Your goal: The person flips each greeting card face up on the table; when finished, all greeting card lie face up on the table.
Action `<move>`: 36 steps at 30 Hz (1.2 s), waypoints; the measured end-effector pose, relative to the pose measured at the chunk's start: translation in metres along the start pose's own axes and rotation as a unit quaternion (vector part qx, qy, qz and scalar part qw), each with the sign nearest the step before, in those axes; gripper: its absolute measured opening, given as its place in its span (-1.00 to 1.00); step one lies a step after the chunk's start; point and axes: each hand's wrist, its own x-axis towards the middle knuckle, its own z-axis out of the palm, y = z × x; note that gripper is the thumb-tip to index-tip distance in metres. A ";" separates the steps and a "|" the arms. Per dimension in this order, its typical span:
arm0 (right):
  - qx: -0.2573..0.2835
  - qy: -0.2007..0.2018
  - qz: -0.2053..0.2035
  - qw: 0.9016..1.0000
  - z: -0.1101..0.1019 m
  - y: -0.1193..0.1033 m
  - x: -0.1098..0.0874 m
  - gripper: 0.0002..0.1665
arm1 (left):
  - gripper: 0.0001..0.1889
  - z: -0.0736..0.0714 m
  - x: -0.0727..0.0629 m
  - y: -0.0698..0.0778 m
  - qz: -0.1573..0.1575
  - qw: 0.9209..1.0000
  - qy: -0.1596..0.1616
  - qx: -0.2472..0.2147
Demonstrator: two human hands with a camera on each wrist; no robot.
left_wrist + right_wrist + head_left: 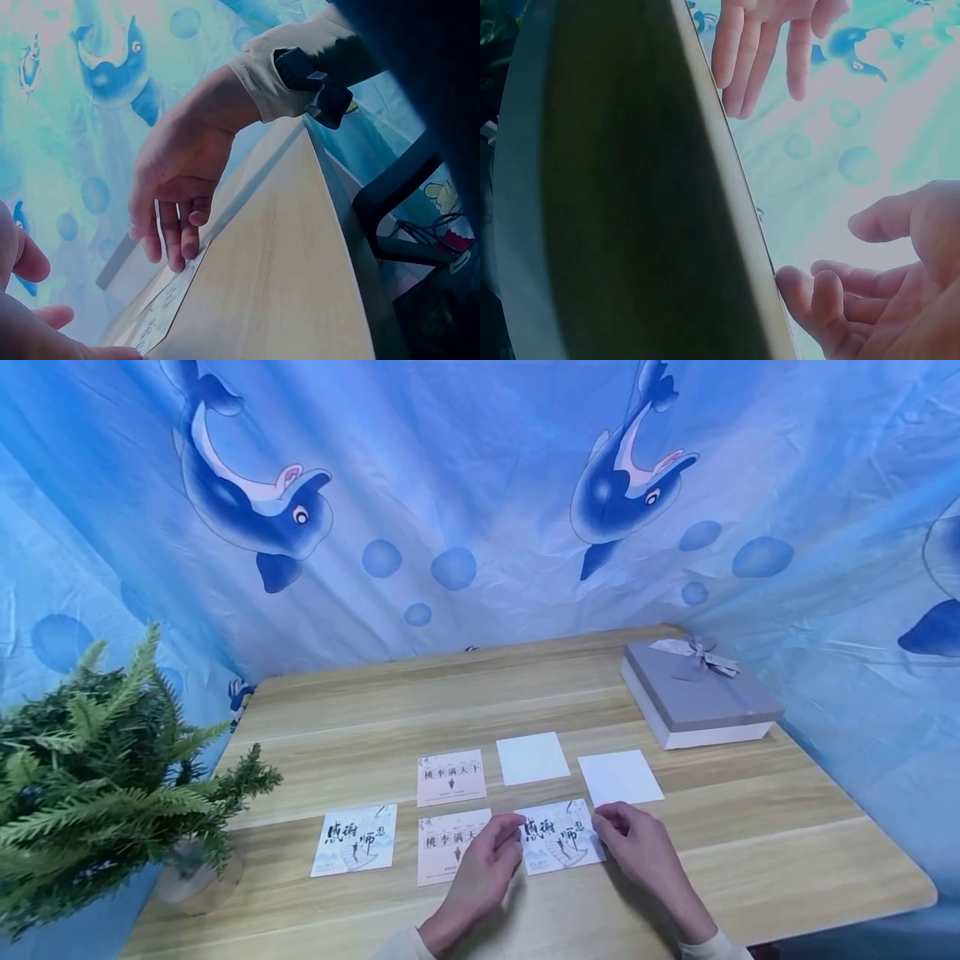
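Our relaxed left hand [483, 868] and right hand [647, 847] seemingly align the calligraphy card [558, 837] between them; we next need gentle nudges.

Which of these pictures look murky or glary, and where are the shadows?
Head view: fairly bright, soft shadows on the table near the left hand and right hand; left wrist view: duller, the card's writing hard to read; right wrist view: table mostly dark, curtain glaring almost white in places.
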 end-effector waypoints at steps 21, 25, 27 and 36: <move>-0.016 0.018 -0.077 0.997 -0.015 -0.010 0.023 -0.68 | -0.53 -0.041 0.032 0.024 -0.001 0.997 0.076 -0.022; -0.025 -0.012 -0.092 0.995 -0.012 -0.011 0.047 -0.66 | -0.55 -0.049 0.050 0.023 0.006 0.994 0.107 -0.025; -0.027 -0.030 -0.095 0.995 -0.008 -0.012 0.058 -0.64 | -0.56 -0.049 0.059 0.020 0.003 0.992 0.123 -0.015; -0.006 -0.067 -0.084 0.994 0.006 -0.023 0.093 -0.43 | -0.55 -0.033 0.100 0.007 -0.079 0.988 0.126 -0.042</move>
